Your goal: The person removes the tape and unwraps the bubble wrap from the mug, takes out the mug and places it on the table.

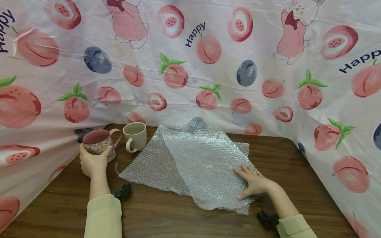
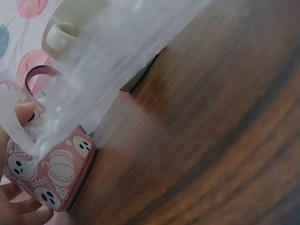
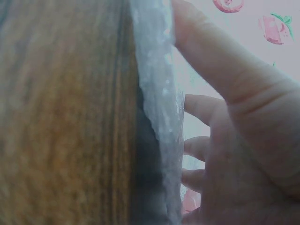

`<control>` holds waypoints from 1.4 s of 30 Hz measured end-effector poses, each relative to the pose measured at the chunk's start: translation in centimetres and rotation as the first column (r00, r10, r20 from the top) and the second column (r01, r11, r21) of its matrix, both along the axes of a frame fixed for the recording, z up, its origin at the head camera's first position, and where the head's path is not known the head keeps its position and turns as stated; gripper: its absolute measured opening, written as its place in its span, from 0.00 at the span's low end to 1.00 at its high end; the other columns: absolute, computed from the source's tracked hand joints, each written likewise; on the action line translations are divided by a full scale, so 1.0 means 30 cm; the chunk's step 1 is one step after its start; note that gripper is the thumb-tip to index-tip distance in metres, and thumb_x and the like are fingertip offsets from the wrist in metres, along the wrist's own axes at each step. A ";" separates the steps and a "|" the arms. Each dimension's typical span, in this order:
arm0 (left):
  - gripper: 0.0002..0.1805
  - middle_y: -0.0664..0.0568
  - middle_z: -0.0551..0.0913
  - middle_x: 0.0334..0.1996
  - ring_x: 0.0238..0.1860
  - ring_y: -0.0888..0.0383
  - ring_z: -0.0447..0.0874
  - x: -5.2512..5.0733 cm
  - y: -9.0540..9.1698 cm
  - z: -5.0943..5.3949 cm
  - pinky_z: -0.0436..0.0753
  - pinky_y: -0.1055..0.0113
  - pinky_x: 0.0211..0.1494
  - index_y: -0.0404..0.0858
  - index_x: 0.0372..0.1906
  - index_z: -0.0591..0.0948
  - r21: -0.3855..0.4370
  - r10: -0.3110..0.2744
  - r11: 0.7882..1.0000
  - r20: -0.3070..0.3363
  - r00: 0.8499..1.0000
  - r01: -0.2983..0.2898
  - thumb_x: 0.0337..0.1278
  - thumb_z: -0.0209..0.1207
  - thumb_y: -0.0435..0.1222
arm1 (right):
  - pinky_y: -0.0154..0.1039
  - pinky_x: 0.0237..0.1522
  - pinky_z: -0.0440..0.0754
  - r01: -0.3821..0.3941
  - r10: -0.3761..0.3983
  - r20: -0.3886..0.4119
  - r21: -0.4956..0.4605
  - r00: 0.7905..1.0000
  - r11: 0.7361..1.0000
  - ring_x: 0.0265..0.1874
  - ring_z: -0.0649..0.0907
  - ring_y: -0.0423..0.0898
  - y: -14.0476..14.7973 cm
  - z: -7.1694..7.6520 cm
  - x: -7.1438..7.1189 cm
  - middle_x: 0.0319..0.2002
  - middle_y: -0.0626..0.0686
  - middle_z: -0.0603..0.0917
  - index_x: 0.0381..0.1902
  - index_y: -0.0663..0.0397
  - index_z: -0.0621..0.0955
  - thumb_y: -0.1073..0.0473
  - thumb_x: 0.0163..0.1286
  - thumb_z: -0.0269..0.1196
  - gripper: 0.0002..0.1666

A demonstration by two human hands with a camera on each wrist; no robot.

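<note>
At the left side of the table, my left hand [image 1: 94, 163] grips a pink mug [image 1: 96, 136], thumb on one side and fingers round the other. The left wrist view shows white ghosts and a pumpkin on the mug's side [image 2: 61, 168]; blurred clear plastic covers part of it there. A creased sheet of bubble wrap [image 1: 205, 165] lies across the middle, folded over itself. On its right edge rests my right hand [image 1: 255, 183], fingers spread. In the right wrist view, the thumb and fingertips of that hand [image 3: 253, 136] touch the wrap's surface.
A cream mug [image 1: 139, 134] stands upright just right of the pink one, behind the wrap's left corner. Fruit-printed fabric [image 1: 175, 109] walls the brown wooden table [image 1: 166, 215] at the back and both sides. Black curved pieces [image 1: 122, 191] sit at both wrists.
</note>
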State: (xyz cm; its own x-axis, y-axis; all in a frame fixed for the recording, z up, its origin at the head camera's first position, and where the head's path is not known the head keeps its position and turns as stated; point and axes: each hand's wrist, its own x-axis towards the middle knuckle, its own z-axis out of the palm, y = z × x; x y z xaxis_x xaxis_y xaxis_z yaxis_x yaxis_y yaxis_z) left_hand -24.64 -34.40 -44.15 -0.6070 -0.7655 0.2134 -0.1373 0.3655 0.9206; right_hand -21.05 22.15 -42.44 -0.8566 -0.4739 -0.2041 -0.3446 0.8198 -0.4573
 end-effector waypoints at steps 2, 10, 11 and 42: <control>0.56 0.41 0.58 0.71 0.68 0.36 0.56 0.001 -0.001 -0.003 0.56 0.33 0.62 0.48 0.75 0.51 0.012 -0.011 1.000 0.008 1.000 0.011 0.44 0.70 0.54 | 0.76 0.57 0.39 0.000 0.000 0.002 0.000 1.000 1.000 0.70 0.40 0.68 0.000 0.001 0.003 0.73 0.69 0.39 0.76 0.54 0.54 0.36 0.48 0.73 0.65; 0.57 0.41 0.55 0.71 0.69 0.37 0.55 0.002 -0.005 -0.001 0.55 0.36 0.65 0.47 0.76 0.49 0.042 -0.044 0.998 -0.002 0.999 0.044 0.44 0.70 0.54 | 0.76 0.57 0.38 0.003 -0.003 -0.002 0.003 1.000 1.000 0.70 0.40 0.68 0.002 -0.001 0.004 0.73 0.69 0.39 0.76 0.53 0.54 0.36 0.47 0.73 0.66; 0.57 0.41 0.55 0.71 0.69 0.38 0.54 0.001 -0.006 -0.001 0.55 0.38 0.66 0.47 0.75 0.49 0.044 -0.045 0.998 -0.012 0.999 0.046 0.44 0.70 0.53 | 0.76 0.57 0.38 0.003 -0.003 -0.003 0.004 1.000 1.000 0.70 0.40 0.68 0.003 -0.001 0.004 0.73 0.69 0.39 0.76 0.53 0.54 0.36 0.47 0.73 0.66; 0.57 0.41 0.49 0.71 0.70 0.40 0.47 -0.017 0.012 0.002 0.51 0.47 0.70 0.47 0.76 0.46 0.085 -0.051 0.995 -0.109 0.993 0.061 0.45 0.67 0.54 | 0.77 0.56 0.40 -0.008 0.008 -0.013 -0.006 1.000 1.000 0.70 0.42 0.70 0.009 0.004 0.004 0.73 0.71 0.42 0.75 0.55 0.56 0.36 0.50 0.72 0.62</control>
